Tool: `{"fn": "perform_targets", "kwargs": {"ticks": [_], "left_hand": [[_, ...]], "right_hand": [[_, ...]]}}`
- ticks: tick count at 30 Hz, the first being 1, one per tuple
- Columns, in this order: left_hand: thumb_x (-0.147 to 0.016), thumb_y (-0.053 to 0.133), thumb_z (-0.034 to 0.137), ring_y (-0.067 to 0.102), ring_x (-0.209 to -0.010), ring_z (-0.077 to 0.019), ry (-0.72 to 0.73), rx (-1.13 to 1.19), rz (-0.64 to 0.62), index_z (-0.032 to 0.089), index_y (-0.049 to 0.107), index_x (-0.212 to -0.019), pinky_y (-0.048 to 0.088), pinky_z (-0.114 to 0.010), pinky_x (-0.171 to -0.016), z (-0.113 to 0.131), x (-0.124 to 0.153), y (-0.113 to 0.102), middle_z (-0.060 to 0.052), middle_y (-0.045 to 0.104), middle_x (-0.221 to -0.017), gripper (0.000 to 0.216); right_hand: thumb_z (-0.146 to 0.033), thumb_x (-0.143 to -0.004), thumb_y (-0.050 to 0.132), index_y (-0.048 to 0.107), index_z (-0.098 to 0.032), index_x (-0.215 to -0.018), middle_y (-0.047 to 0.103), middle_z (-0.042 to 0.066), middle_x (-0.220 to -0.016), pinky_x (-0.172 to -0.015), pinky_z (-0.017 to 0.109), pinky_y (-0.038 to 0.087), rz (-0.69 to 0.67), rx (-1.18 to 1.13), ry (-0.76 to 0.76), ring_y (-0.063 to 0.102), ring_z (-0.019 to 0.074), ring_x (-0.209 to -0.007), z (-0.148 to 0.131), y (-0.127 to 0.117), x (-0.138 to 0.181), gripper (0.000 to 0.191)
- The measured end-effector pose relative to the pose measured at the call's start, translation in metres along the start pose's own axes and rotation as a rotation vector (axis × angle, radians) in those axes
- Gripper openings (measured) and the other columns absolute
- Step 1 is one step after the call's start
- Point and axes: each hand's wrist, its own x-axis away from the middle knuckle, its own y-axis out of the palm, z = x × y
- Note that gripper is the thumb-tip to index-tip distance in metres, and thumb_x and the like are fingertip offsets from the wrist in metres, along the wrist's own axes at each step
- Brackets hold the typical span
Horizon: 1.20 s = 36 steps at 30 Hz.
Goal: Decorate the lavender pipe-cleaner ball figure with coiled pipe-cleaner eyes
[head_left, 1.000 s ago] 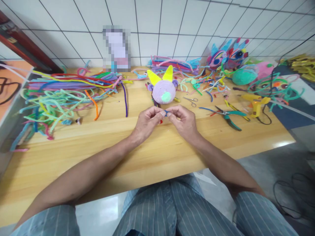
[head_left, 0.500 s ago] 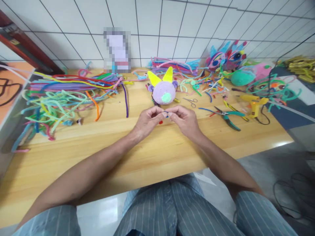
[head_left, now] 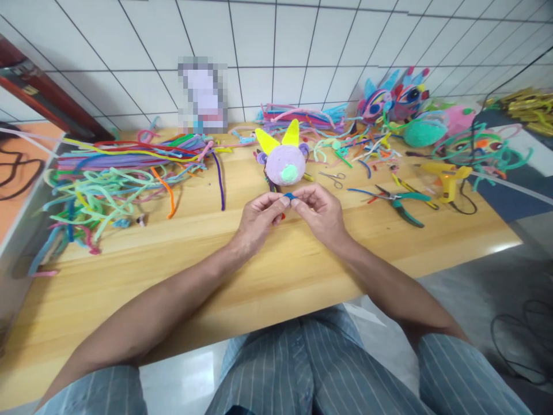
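Observation:
Between my fingertips is a small blue piece of pipe cleaner (head_left: 290, 196), mostly covered by the fingers. My left hand (head_left: 263, 216) pinches it from the left, and my right hand (head_left: 318, 212) pinches it from the right, thumbs nearly touching. A bit of red shows just below the left fingers; what it is I cannot make out. Right behind the hands sits a round lilac figure (head_left: 280, 161) with two yellow pointed ears, purple coils at its sides and a mint-green oval on its front.
Small scissors (head_left: 333, 178), green-handled pliers (head_left: 404, 206) and a yellow glue gun (head_left: 447, 176) lie to the right. Many pipe cleaners (head_left: 108, 193) are heaped at the left. Finished-looking fuzzy figures (head_left: 410, 104) stand at the back right by the tiled wall.
More of the blue piece now shows between my fingertips. Both hands stay together in nearly the same spot; the view has shifted slightly.

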Motion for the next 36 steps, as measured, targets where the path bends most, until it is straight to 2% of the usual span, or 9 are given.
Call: {"fn": "perform_targets", "kwargs": {"ticks": [4, 7, 10, 13, 17, 23, 30, 36], "left_hand": [[-0.075, 0.094, 0.048, 0.051, -0.055, -0.007, 0.168, -0.105, 0.0, 0.022, 0.075, -0.093, 0.043, -0.022, -0.05, 0.003, -0.001, -0.001, 0.003, 0.069, -0.075, 0.037], [-0.078, 0.092, 0.047, 0.053, -0.056, -0.0073, 0.232, -0.146, -0.016, 0.02, 0.072, -0.087, 0.046, -0.022, -0.052, 0.006, -0.001, -0.001, 0.002, 0.069, -0.074, 0.034], [-0.079, 0.091, 0.046, 0.053, -0.054, -0.0075, 0.208, -0.1, 0.049, 0.021, 0.071, -0.086, 0.046, -0.022, -0.051, 0.005, 0.0, -0.001, 0.003, 0.066, -0.069, 0.033], [-0.081, 0.089, 0.049, 0.058, -0.057, -0.0091, 0.151, -0.04, 0.083, 0.021, 0.069, -0.089, 0.051, -0.024, -0.056, 0.0, 0.001, 0.0, 0.002, 0.068, -0.07, 0.035], [-0.084, 0.087, 0.049, 0.063, -0.066, -0.0107, 0.128, -0.018, 0.041, 0.021, 0.067, -0.091, 0.056, -0.027, -0.067, -0.007, 0.002, -0.001, 0.001, 0.07, -0.077, 0.035], [-0.083, 0.088, 0.047, 0.061, -0.068, -0.0104, 0.135, -0.021, 0.029, 0.021, 0.069, -0.089, 0.053, -0.026, -0.067, -0.009, 0.004, 0.001, 0.001, 0.069, -0.077, 0.033], [-0.081, 0.089, 0.051, 0.06, -0.065, -0.0105, 0.106, -0.036, 0.011, 0.02, 0.073, -0.09, 0.051, -0.025, -0.065, -0.008, 0.005, 0.001, 0.002, 0.068, -0.073, 0.036], [-0.081, 0.089, 0.046, 0.058, -0.064, -0.0095, 0.085, -0.022, 0.047, 0.02, 0.077, -0.086, 0.049, -0.024, -0.065, -0.006, 0.007, 0.001, 0.002, 0.068, -0.071, 0.03]], "right_hand": [[-0.03, -0.091, 0.072, 0.069, -0.024, -0.093, 0.074, -0.001, -0.082, -0.071, 0.031, 0.055, -0.026, 0.002, -0.027, 0.069, 0.0144, -0.073, 0.0, -0.003, -0.002, 0.007], [-0.032, -0.09, 0.074, 0.069, -0.024, -0.097, 0.073, -0.001, -0.083, -0.071, 0.03, 0.056, -0.052, -0.016, -0.001, 0.069, 0.0144, -0.074, 0.0, -0.003, -0.003, 0.011], [-0.038, -0.085, 0.081, 0.066, -0.025, -0.104, 0.075, 0.0, -0.091, -0.076, 0.031, 0.059, -0.021, -0.07, 0.054, 0.071, 0.0155, -0.082, 0.0, 0.0, -0.002, 0.027], [-0.046, -0.082, 0.085, 0.065, -0.025, -0.098, 0.075, 0.0, -0.088, -0.076, 0.033, 0.061, -0.041, -0.126, 0.133, 0.072, 0.0163, -0.079, 0.002, 0.005, 0.0, 0.033], [-0.051, -0.084, 0.082, 0.066, -0.024, -0.09, 0.074, -0.001, -0.081, -0.073, 0.033, 0.061, -0.018, -0.119, 0.137, 0.07, 0.016, -0.073, 0.006, 0.008, 0.002, 0.032], [-0.052, -0.089, 0.078, 0.07, -0.024, -0.093, 0.074, 0.0, -0.083, -0.069, 0.031, 0.057, 0.061, -0.075, 0.082, 0.067, 0.015, -0.072, 0.004, 0.005, 0.002, 0.029], [-0.039, -0.09, 0.073, 0.068, -0.023, -0.088, 0.069, -0.002, -0.074, -0.064, 0.03, 0.051, 0.05, 0.007, 0.048, 0.064, 0.0143, -0.066, 0.0, 0.005, 0.003, 0.016], [-0.033, -0.089, 0.069, 0.066, -0.024, -0.086, 0.068, -0.002, -0.073, -0.063, 0.03, 0.049, 0.064, 0.075, -0.002, 0.062, 0.0137, -0.064, 0.0, 0.005, 0.004, 0.01]]}}
